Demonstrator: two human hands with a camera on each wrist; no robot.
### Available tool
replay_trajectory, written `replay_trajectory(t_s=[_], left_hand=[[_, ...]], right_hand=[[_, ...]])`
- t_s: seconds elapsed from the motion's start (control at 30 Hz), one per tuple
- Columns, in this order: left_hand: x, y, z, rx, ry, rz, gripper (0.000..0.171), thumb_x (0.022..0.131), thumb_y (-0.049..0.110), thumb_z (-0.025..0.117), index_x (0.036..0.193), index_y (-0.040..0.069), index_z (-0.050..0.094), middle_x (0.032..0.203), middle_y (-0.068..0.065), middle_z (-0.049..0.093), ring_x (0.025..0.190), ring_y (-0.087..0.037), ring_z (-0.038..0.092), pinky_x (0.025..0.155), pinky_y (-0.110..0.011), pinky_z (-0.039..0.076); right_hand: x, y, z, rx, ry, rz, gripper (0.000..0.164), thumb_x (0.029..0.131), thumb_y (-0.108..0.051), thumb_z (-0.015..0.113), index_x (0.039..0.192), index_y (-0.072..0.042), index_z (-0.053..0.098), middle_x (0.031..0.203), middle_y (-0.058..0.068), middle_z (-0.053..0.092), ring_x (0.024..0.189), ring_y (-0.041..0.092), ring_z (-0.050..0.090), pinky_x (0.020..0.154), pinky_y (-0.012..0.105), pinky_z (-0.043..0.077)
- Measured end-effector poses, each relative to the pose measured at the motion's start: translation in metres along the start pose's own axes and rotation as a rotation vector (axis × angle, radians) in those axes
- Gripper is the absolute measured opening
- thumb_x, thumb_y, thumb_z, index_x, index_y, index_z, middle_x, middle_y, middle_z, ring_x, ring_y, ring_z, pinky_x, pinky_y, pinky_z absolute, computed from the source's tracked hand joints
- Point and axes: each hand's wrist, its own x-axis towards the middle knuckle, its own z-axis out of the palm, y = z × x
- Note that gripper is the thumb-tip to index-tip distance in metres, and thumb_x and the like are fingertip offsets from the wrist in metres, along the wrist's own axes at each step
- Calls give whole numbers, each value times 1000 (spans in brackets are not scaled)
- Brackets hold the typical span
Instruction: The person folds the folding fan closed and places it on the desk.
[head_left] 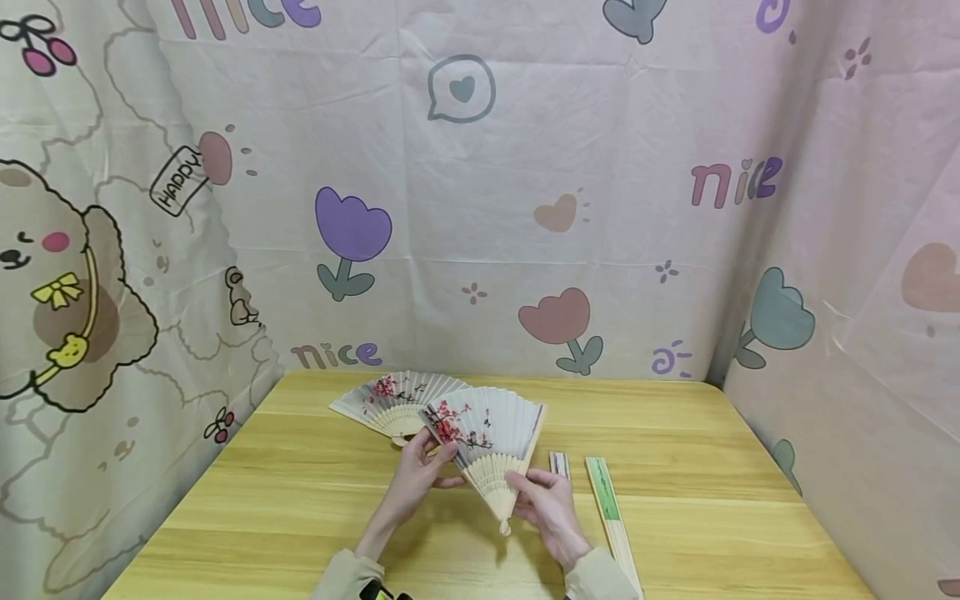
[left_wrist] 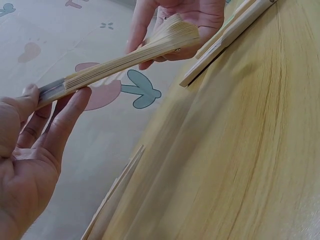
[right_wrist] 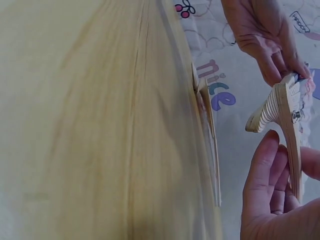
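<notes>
Both hands hold a partly spread folding fan (head_left: 501, 423) above the table. Its white leaf carries red blossoms, and its pale ribs meet at a pivot at the bottom. My left hand (head_left: 412, 473) pinches the left outer edge between thumb and fingers, as the fan (left_wrist: 125, 61) also shows in the left wrist view. Lower down, on the ribs near the right side, my right hand (head_left: 551, 510) grips with its thumb on the near face. From the right wrist, the fan (right_wrist: 288, 112) appears nearly edge-on, between the thumb and fingers of the right hand (right_wrist: 272, 200).
A second, wide-spread blossom fan (head_left: 397, 402) lies on the wooden table (head_left: 697, 467) at the back left. To the right lie a folded fan (head_left: 558, 463), partly behind the right hand, and another with a green band (head_left: 604, 492). Printed cloth (head_left: 480, 208) hangs behind the table.
</notes>
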Motion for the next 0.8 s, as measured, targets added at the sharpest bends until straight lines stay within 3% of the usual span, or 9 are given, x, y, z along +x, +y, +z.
replay_trajectory(t_s=[0.2,0.33,0.57,0.8], left_hand=[[-2,1,0,-7,16,-20,54,102,14,58,148,-5,36,133,-29,55,98,-10,71,79,-42,68],[-3,2,2,-8,23,-27,53,102,12,57,148,-5,36,131,-25,57,98,-10,71,78,-42,68],[-2,2,3,15,12,-15,51,103,13,57,147,-5,37,135,-34,51,97,-9,70,78,-42,68],[-1,2,2,16,-6,-2,51,103,12,55,147,-6,36,136,-37,48,98,-9,71,78,-43,68]], right_hand=[[1,1,-1,-28,-5,2,8,91,-11,72,84,-9,69,73,-3,71,65,10,67,66,27,67],[1,1,0,-53,1,-9,9,91,-11,71,91,-2,71,74,-1,72,65,10,68,66,27,67],[0,0,1,-85,1,-32,24,91,-8,67,105,12,68,73,0,72,64,10,67,64,25,67],[-1,-1,2,-141,-1,-52,30,92,-14,71,107,11,66,77,-1,70,65,11,67,65,27,67]])
